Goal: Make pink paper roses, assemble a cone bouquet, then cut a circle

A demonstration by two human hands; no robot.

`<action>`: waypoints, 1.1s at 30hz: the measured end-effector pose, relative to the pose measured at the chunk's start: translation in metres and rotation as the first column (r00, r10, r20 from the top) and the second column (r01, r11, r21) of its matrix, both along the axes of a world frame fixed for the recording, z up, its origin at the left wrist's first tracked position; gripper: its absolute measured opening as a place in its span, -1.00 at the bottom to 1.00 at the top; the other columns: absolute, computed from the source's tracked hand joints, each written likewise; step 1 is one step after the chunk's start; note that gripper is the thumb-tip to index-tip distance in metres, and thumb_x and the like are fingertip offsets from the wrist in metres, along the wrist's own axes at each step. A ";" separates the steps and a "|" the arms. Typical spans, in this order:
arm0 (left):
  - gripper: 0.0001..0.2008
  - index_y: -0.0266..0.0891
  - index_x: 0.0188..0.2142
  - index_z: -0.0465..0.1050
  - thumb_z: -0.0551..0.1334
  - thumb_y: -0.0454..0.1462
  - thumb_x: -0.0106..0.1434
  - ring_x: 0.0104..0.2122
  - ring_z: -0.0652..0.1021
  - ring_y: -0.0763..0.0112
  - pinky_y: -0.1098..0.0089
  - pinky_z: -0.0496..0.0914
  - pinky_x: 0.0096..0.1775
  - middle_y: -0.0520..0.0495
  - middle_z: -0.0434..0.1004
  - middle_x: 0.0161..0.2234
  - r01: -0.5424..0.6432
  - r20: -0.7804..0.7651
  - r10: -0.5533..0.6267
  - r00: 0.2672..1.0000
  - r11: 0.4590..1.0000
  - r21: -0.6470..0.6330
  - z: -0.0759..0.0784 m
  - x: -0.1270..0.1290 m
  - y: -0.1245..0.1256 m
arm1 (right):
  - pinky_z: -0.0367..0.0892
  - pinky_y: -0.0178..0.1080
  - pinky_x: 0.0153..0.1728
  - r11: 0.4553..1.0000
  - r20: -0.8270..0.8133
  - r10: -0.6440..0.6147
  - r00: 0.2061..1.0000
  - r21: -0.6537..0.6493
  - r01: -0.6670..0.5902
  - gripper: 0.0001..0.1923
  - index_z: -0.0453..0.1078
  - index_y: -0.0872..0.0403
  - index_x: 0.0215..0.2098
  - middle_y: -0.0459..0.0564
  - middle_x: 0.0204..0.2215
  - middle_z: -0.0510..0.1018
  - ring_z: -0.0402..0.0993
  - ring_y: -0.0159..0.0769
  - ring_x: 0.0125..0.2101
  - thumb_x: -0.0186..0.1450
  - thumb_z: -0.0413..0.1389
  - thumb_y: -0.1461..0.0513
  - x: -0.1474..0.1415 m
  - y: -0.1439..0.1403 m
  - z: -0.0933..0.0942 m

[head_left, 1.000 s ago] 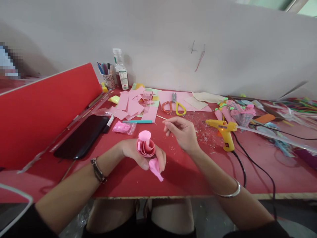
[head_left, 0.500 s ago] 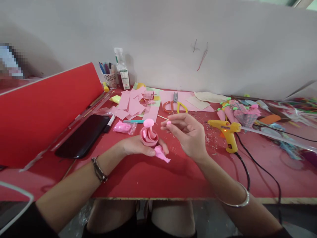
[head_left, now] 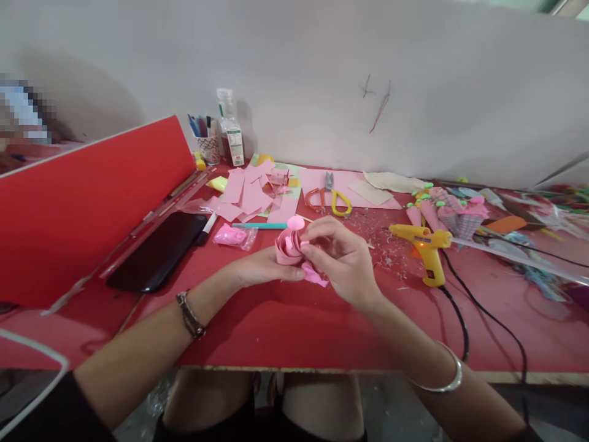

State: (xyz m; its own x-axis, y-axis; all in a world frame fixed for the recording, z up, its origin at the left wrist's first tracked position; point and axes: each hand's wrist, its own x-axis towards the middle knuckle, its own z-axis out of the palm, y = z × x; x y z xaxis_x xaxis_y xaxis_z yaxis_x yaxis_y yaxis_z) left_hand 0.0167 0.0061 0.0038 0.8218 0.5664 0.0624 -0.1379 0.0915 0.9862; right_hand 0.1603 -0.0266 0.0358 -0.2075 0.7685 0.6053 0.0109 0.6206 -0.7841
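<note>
Left hand (head_left: 264,270): my fingers grasp the rolled pink paper flower (head_left: 289,247) from its left, above the red worktop (head_left: 285,331).
Right hand (head_left: 343,261): fingers pinch its right rim.
Axis: upright, opening up.

The pink paper flower (head_left: 289,245) is a roll of soft pink strips coiled into layered petals, open end tilted up and away from the person. A small round pink piece sits at its top edge, and a crumpled brighter pink tail hangs below. It is held just above the red table (head_left: 285,325), near the table's front-middle.
</note>
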 end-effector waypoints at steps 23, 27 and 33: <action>-0.84 -0.30 -0.42 0.41 0.28 -0.25 0.00 -0.34 0.45 0.49 0.45 0.32 -0.20 0.02 0.46 -0.42 -0.022 0.016 0.021 1.000 0.999 0.041 -0.001 0.002 -0.001 | 0.36 -0.31 -0.41 0.994 0.008 0.010 1.000 -0.111 -0.009 -0.95 0.37 0.03 -0.48 -0.11 -0.49 0.46 0.41 -0.42 -0.45 0.10 0.13 0.22 0.002 0.001 0.003; -0.84 -0.31 -0.43 0.40 0.29 -0.28 -0.01 -0.36 0.44 0.50 0.41 0.31 -0.18 0.02 0.45 -0.44 -0.042 -0.005 0.042 0.999 0.999 0.014 0.003 0.003 -0.002 | 0.36 -0.33 -0.41 0.986 -0.016 0.036 0.999 -0.163 -0.039 -0.94 0.37 0.03 -0.42 -0.14 -0.50 0.45 0.40 -0.45 -0.46 0.08 0.14 0.25 0.001 0.001 0.003; -0.83 -0.32 -0.44 0.38 0.31 -0.29 -0.04 -0.37 0.44 0.51 0.41 0.31 -0.18 0.04 0.43 -0.46 -0.026 0.003 0.026 1.000 1.000 -0.005 0.007 0.003 -0.004 | 0.34 -0.30 -0.32 0.998 0.071 -0.006 0.997 -0.056 0.010 -0.90 0.44 0.01 -0.45 -0.11 -0.44 0.47 0.40 -0.42 -0.38 0.08 0.14 0.34 0.005 0.005 0.002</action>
